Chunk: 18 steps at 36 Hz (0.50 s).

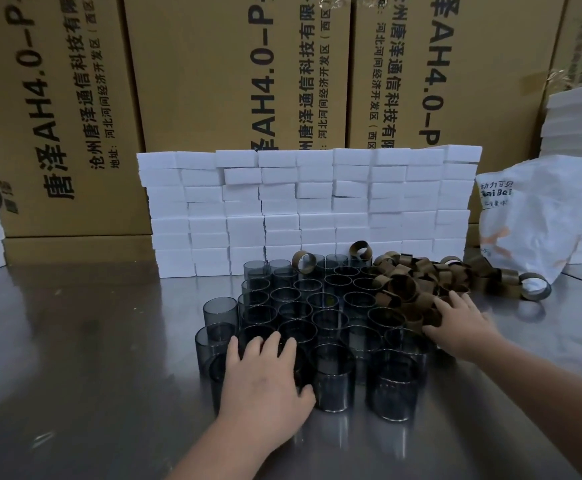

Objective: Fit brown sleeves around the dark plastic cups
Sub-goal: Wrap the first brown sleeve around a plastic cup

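The dark see-through plastic cups (317, 306) stand upright in a tight bunch in the middle of the shiny metal table (92, 358), open tops up. None of the ones I can see has a sleeve on it.

My left hand (265, 375) lies over the near cup (301, 367) at the front left of the bunch. The fingers are spread across its top and the thumb bends down its side, so the hand is grasping that cup.

The brown paper ring sleeves (417, 282) lie in a loose pile just to the right of the cups, touching them. A few sleeves sit on top of the far cups, and one has rolled off to the right.

My right hand (462, 320) reaches into the near edge of that pile. Its fingertips are on the sleeves, but I cannot tell if it has hold of one.

Behind the cups is a wall of stacked white foam blocks (310, 202). More white blocks are stacked at the far left and far right. A crumpled white plastic bag (531, 216) sits to the right of the wall. Tall brown cardboard boxes (196, 81) with black printing stand at the very back.
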Available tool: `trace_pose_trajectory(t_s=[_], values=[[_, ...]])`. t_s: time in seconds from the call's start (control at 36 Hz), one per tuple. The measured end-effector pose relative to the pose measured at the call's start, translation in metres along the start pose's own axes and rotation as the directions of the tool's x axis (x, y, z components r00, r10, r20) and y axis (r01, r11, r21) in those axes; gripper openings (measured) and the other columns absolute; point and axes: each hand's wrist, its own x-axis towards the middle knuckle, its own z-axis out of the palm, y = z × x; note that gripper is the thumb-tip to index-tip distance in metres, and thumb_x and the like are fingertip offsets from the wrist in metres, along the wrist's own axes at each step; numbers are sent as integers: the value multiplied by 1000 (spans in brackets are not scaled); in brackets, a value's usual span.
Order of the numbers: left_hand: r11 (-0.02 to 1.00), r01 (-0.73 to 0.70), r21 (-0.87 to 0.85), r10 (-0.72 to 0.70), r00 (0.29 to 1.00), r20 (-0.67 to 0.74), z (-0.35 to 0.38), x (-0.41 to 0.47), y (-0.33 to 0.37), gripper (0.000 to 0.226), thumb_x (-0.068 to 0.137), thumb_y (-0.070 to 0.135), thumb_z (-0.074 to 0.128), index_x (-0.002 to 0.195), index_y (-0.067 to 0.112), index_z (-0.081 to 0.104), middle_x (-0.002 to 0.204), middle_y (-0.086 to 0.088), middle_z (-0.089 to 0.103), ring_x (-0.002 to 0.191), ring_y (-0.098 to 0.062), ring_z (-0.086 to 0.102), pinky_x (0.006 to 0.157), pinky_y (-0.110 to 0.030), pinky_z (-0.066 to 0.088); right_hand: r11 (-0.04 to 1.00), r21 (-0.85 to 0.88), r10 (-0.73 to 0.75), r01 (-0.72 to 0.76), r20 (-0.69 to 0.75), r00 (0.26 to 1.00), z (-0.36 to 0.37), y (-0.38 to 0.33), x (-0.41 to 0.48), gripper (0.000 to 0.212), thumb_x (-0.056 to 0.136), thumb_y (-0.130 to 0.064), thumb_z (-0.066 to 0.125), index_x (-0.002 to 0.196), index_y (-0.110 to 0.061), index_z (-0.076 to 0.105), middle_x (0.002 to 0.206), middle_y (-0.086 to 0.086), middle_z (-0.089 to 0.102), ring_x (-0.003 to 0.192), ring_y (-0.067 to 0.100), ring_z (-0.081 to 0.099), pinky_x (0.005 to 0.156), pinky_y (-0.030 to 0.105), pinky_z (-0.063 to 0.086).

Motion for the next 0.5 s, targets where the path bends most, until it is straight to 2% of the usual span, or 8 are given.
trace_pose_trajectory(t_s=[0.08,0.22,0.28,0.36,0.42,0.5], values=[[1000,-6,26,6,1000,-7,1,1,-1,70,87,58,39,146,30,13,154,6,14,140,-21,12,112,-49,-6,1000,-2,5,-5,-29,1000,4,-4,-1,61,92,-39,42,147,-21,21,157,5,10,145,24,2,114,44,16],[999,-15,40,15,1000,-24,3,1,-1,69,90,56,40,146,30,11,155,6,14,141,-23,11,111,-52,-8,999,-36,-18,16,-82,996,6,-8,-8,53,93,-19,31,146,-16,23,157,3,12,145,21,5,115,40,12],[999,-11,44,13,999,-36,3,0,-1,67,91,56,38,146,30,11,155,6,14,142,-23,10,111,-53,-9,998,-64,-34,26,-123,992,6,-9,-11,50,93,-17,31,143,-16,30,155,2,20,144,21,11,114,37,15],[1000,3,24,-1,995,-97,2,-2,0,63,93,54,36,146,33,10,155,5,13,142,-22,10,110,-54,-10,990,-127,-86,60,-211,974,3,-6,-14,37,90,-19,42,126,-21,47,134,0,48,129,18,37,102,32,32],[1000,16,-1,-16,988,-153,1,-3,1,61,93,54,35,145,35,10,155,5,13,141,-20,12,110,-54,-9,982,-166,-120,88,-189,975,0,-7,-19,30,87,-18,49,117,-23,50,121,-2,55,116,17,49,90,29,39],[998,32,-51,-42,975,-217,-1,-2,0,60,93,55,32,145,36,9,155,6,12,140,-16,15,112,-50,-7,975,-193,-138,106,-163,977,-5,-9,-24,27,84,-18,56,110,-24,54,109,-3,58,104,18,55,82,29,44]])
